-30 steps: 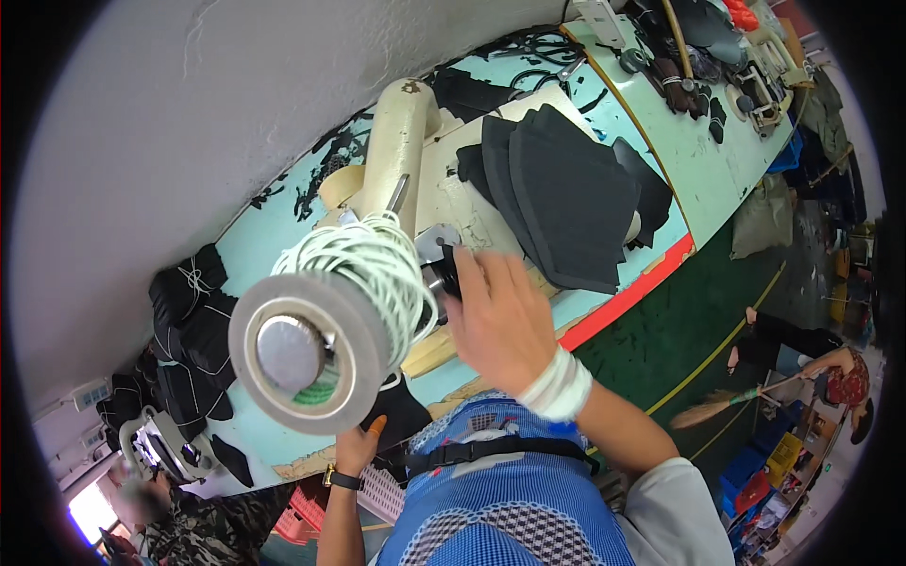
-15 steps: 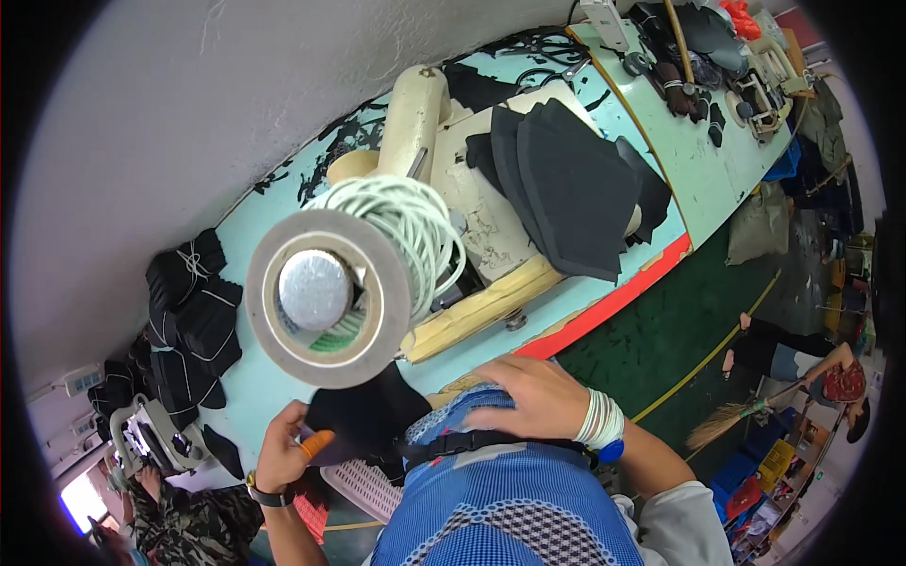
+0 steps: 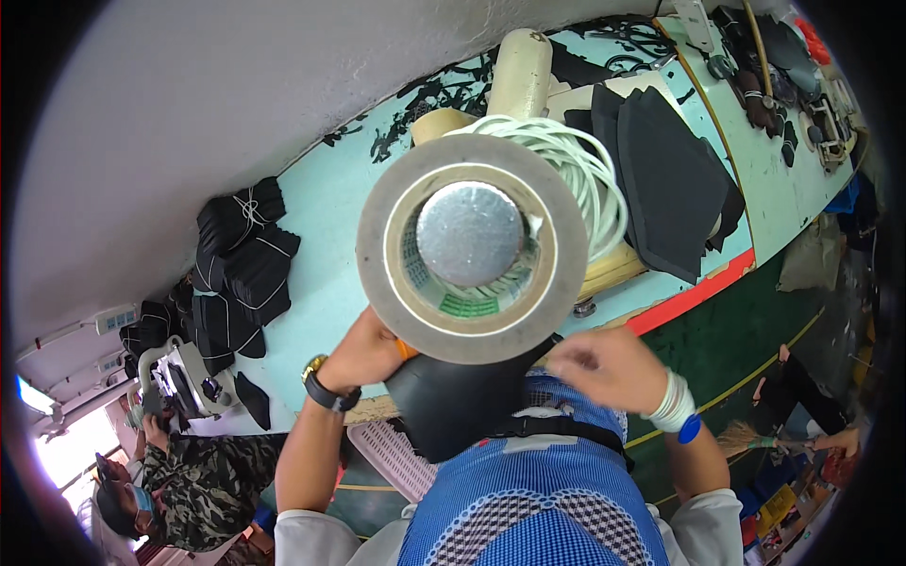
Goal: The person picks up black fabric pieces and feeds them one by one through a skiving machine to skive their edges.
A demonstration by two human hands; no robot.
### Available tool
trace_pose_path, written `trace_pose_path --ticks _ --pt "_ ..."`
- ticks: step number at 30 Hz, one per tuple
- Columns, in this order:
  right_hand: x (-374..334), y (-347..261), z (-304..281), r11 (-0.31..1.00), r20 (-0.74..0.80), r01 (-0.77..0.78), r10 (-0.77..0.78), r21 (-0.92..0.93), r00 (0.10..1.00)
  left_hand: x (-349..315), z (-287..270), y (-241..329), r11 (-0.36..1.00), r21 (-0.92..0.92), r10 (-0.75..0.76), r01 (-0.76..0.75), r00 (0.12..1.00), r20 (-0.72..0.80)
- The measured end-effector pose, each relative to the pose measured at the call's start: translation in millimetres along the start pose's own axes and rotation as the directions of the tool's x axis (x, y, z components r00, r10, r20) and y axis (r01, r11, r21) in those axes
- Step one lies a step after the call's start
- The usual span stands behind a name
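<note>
At the table's near edge my left hand grips the upper left part of a smooth black sheet piece. An orange band circles one of its fingers, and its fingertips are partly hidden behind a large roll of tape. The piece hangs over the edge in front of my blue checked apron. My right hand is beside the piece's right corner, its fingers curled and smeared by motion. Whether it touches the piece cannot be made out. The roll surrounds a round metal post top.
White cord is coiled behind the roll. Large dark panels are stacked at the right, tied black bundles at the left. A pink basket is below the edge. A co-worker in camouflage sits by a sewing machine.
The view has shifted, moving the table items rightward. My left hand has come up behind the roll, bringing the black piece more into the open. My right hand has left my apron.
</note>
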State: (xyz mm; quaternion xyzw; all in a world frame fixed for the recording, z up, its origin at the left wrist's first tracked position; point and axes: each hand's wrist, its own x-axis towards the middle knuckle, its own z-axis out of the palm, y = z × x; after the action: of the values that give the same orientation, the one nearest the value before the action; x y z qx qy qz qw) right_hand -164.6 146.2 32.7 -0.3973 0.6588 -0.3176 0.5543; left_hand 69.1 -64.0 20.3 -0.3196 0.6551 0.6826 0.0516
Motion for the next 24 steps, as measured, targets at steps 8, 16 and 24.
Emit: trace_pose_path --ticks 8,16,24 --pt "44 -15 -32 0.899 -0.297 0.281 -0.385 -0.337 0.874 3 -7 -24 0.996 0.061 0.065 -0.058 0.992 -0.104" --pt "2 -8 -7 0.873 -0.534 0.040 -0.333 -0.487 0.777 32 32 -57 0.998 0.012 -0.054 0.055 0.995 -0.089" --pt "-37 -36 -71 0.956 -0.330 0.174 -0.247 -0.236 0.911 10 -5 -39 0.980 -0.196 -0.006 -0.033 0.981 -0.194"
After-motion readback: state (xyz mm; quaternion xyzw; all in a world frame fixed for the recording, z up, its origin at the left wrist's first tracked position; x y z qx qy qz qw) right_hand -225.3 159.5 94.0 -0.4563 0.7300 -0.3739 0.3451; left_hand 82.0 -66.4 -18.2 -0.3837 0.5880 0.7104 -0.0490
